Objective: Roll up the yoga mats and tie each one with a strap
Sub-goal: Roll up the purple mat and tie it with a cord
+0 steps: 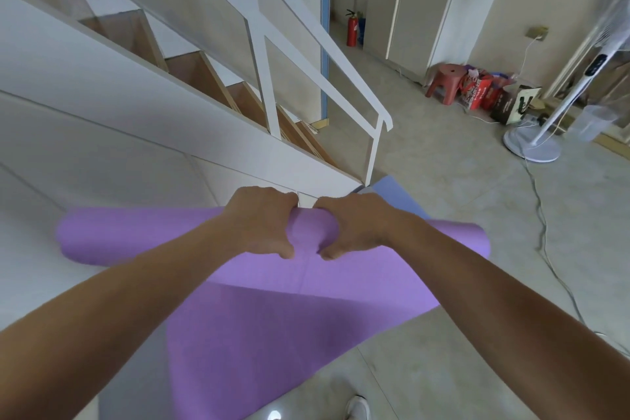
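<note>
Head view, tilted down, shows us a purple yoga mat (272, 324) partly rolled. Its far end forms a thick, soft cylinder lying across the frame, and the unrolled sheet drops from it toward us, matte and finely grained, with a faint straight line down its middle. We see the left hand (262, 223) and the right hand (354, 227) side by side at the centre of the roll, almost touching. Each has its fingers curled over the top of the foam and its thumb pressed in on the near side, so both are clamped on the roll (the foam dimples a little between them). The roll is held up off the floor (460, 351), in front of the smooth white side panel of a staircase (143, 133) with wooden treads and an angular white railing (341, 68). Just behind the right hand we can make out the corner of a second mat (399, 194), pale blue-lavender, lying flat at the foot of the stairs. The floor is pale grey tile with a slight sheen. Farther off stand a red fire extinguisher (351, 29), a squat red plastic stool (446, 80), some printed bags (477, 92) and a white fan (531, 145) on a round base, with a thin pale cable (545, 235) trailing across the tiles. A white shoe (358, 407) shows at the bottom edge.
</note>
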`<state>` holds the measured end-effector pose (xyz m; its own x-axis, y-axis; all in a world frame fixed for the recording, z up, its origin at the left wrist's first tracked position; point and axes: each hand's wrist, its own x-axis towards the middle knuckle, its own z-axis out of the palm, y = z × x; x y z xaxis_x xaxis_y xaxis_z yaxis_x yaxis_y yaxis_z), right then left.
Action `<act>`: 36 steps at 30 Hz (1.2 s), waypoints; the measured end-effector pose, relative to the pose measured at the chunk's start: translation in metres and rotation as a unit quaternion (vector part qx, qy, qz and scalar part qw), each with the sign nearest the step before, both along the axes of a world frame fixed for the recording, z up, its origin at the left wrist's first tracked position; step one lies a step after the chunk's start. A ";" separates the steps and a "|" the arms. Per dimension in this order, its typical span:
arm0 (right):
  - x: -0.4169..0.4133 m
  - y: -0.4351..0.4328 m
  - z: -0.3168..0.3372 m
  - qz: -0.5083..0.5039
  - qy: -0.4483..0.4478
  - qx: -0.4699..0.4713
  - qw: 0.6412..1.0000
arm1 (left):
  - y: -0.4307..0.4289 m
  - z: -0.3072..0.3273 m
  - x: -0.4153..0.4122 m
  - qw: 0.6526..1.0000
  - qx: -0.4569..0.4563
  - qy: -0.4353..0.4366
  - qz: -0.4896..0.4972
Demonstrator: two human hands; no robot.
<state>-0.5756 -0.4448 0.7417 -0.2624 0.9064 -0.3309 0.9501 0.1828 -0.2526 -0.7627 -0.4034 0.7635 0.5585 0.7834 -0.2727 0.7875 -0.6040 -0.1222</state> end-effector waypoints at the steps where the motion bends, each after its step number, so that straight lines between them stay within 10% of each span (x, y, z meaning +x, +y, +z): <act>1: 0.002 -0.002 -0.003 0.007 -0.020 0.031 0.999 | 0.004 0.002 -0.001 0.999 -0.035 -0.023 0.029; 6: 0.009 -0.002 -0.011 0.052 -0.095 0.173 0.979 | 0.017 0.011 -0.004 0.957 -0.214 -0.142 0.137; 36: 0.057 0.006 0.012 0.078 -0.148 0.224 0.960 | 0.008 0.002 0.039 0.979 -0.130 -0.124 0.095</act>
